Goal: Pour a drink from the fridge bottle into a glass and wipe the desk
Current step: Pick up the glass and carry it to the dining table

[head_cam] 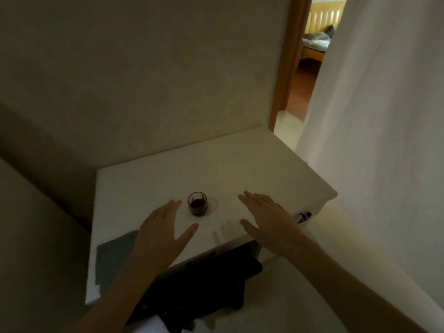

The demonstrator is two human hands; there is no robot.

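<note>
A small glass (197,204) holding a little dark red drink stands upright on the white counter (264,169), between the two hands and nearer the left hand (165,227). Both hands hover flat with fingers (249,199) spread wide — neither holds anything, and the right hand (266,217) is apart from the glass. A grey cloth (115,258) lies flat at the counter's near-left corner, beside the left forearm. The glass is likely light, smooth and breakable — best gripped around its sides; the cloth looks soft and limp, easiest gathered at an edge.
</note>
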